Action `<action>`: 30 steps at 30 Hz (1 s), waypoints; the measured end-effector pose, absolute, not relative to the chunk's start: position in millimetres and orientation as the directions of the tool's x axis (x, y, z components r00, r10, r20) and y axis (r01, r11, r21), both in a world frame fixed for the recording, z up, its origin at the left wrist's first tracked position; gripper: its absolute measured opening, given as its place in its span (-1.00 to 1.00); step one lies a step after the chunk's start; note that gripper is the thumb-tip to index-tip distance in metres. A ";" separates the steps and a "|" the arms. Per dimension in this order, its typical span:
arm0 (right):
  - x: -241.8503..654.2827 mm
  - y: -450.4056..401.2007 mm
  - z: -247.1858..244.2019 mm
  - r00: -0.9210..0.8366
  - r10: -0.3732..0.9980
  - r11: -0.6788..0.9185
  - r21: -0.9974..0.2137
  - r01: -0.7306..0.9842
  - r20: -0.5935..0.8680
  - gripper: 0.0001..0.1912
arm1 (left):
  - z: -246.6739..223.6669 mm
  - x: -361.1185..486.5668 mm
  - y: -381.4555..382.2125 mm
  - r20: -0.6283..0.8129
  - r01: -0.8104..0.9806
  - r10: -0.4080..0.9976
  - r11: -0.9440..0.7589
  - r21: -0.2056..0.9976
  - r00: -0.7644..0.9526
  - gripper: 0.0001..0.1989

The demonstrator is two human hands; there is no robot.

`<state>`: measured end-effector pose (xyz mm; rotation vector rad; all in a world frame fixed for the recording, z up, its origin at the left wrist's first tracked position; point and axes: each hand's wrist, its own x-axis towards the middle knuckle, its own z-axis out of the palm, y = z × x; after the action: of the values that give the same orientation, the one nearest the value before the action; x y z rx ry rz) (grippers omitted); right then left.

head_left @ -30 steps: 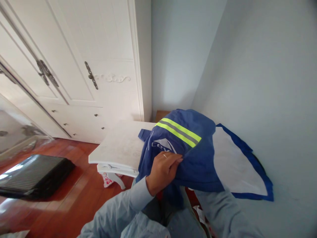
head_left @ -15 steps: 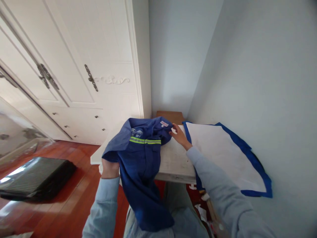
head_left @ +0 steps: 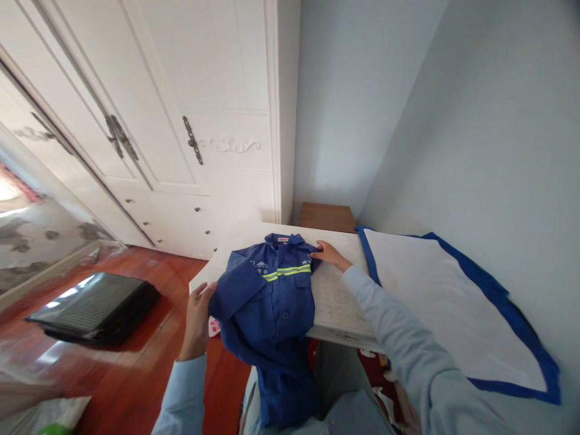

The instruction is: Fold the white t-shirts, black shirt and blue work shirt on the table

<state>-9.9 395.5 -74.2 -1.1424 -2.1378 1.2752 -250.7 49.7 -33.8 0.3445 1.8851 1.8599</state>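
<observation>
A dark blue work jacket with a yellow-green reflective stripe lies front up on the white table. Its collar with a pale label points away from me, and the lower part hangs over the near edge towards my lap. At the sleeve on the left, my left hand is closed on the fabric edge, fingers partly hidden. My right hand pinches the jacket near the right shoulder, just beyond the stripe's end.
A white wardrobe stands behind on the left. White cloth with a blue border lies to the right by the wall. A brown box sits behind the table. On the wooden floor is a black plastic-wrapped package.
The jacket has been turned and laid flatter, its collar now at the far side and its front showing. My left hand has come out from beneath the fabric to the sleeve's edge. The view shifted left.
</observation>
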 end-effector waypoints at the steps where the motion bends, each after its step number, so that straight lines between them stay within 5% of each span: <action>1: -10.0 395.7 -69.3 -0.611 0.787 0.255 -0.859 0.445 -0.082 -0.39 | -33.6 -252.8 49.9 -0.130 -0.090 0.487 0.106 0.990 -0.864 -0.41; 4: -3.8 393.5 -50.3 -0.675 0.731 0.278 -0.860 0.428 -0.100 -0.56 | -35.7 -259.6 54.0 -0.122 0.053 0.565 0.285 0.957 -0.816 -0.14; 10: 42.7 384.3 22.1 -0.659 0.745 0.375 -0.883 0.284 0.105 -0.49 | -34.9 -268.2 70.3 0.028 0.313 0.743 0.247 0.917 -0.669 -0.56; 16: 114.4 351.8 147.0 -0.419 0.739 0.660 -0.693 0.290 0.528 -0.58 | 10.3 -261.8 90.4 0.305 0.269 0.510 -0.145 0.952 -0.804 -0.64; 20: 133.8 366.0 195.7 -0.363 0.677 0.736 -0.574 0.360 0.640 -0.61 | 44.2 -271.0 119.1 0.466 0.388 0.364 -0.270 0.881 -0.806 -0.63; 23: 127.2 409.3 174.4 -0.465 0.679 0.733 -0.491 0.470 0.569 -0.67 | 41.4 -292.2 151.0 0.523 0.518 0.385 -0.126 0.846 -0.760 -0.65; 26: 112.9 447.2 112.4 -0.552 0.785 0.619 -0.388 0.683 0.281 -0.73 | 11.1 -312.6 175.6 0.313 0.552 0.615 0.244 0.797 -0.724 -0.79; 30: 96.5 455.7 29.7 -0.542 0.838 0.534 -0.312 0.786 0.069 -0.66 | -29.7 -317.8 177.0 0.206 0.514 0.621 0.370 0.774 -0.757 -0.73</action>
<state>96.5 455.7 29.7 -1.3755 -2.5621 0.3620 -317.8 177.0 -29.7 1.0398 2.4983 1.3436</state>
